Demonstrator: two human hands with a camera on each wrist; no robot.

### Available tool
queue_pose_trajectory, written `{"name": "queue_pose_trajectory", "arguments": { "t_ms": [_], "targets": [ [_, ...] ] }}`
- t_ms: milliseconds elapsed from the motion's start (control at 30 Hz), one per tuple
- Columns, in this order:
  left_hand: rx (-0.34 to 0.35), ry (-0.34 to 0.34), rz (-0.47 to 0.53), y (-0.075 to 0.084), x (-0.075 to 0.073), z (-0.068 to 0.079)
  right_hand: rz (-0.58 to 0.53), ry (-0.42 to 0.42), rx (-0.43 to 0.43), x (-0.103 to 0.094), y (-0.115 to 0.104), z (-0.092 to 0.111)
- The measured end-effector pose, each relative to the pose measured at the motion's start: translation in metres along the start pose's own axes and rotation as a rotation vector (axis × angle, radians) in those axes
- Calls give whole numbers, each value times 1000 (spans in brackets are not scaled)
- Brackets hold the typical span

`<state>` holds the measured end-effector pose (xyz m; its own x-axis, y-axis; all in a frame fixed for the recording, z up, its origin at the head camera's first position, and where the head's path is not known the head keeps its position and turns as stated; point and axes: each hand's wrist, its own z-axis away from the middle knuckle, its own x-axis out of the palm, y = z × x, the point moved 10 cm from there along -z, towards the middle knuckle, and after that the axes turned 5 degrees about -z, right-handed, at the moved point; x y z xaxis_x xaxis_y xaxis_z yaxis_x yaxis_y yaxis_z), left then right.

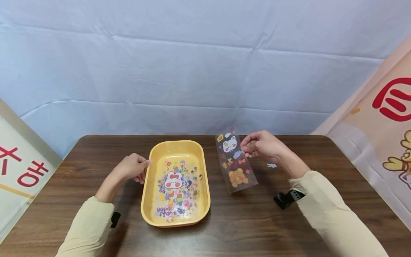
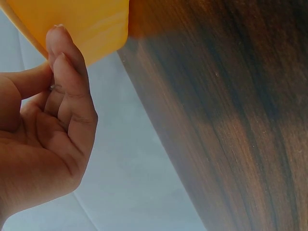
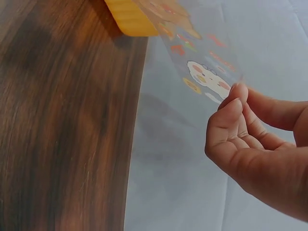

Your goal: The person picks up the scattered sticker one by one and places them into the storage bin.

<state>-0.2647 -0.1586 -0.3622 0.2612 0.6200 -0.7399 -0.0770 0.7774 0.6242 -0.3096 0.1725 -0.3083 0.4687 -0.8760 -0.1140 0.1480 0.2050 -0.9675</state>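
A yellow tray with rounded corners stands on the table left of centre. Inside it lie clear sticker sheets printed with a white bunny and many small pictures. My left hand pinches the tray's left rim between thumb and fingers, as the left wrist view also has it. Up off the table, my right hand pinches the right edge of a transparent sticker sheet. A white bear's head and a brown bear show on this sheet. In the right wrist view, thumb and fingertips meet at the sheet's edge.
On the brown wooden table a small pale-blue sticker lies beneath the right wrist. Black wrist straps hang at the sleeves. A pale cloth rises behind the table, with printed banners at both sides.
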Motion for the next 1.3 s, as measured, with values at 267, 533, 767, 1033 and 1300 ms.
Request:
{"name": "queue_pose_trajectory", "arguments": {
  "t_ms": [267, 533, 767, 1033, 1300],
  "targets": [
    [10, -2, 6, -1, 0, -1, -20, 7, -17, 8, -10, -3],
    [0, -1, 14, -2, 1, 0, -47, -16, -51, 18, -23, -5],
    [-2, 3, 11, -1, 1, 1, -68, -26, -59, 28, -33, -7],
    [-1, 3, 10, 0, 0, 1, -71, -51, -63, 44, -36, -13],
    [-4, 1, 6, 0, 1, 1, -124, -78, -51, 70, -31, -20]
  ]
}}
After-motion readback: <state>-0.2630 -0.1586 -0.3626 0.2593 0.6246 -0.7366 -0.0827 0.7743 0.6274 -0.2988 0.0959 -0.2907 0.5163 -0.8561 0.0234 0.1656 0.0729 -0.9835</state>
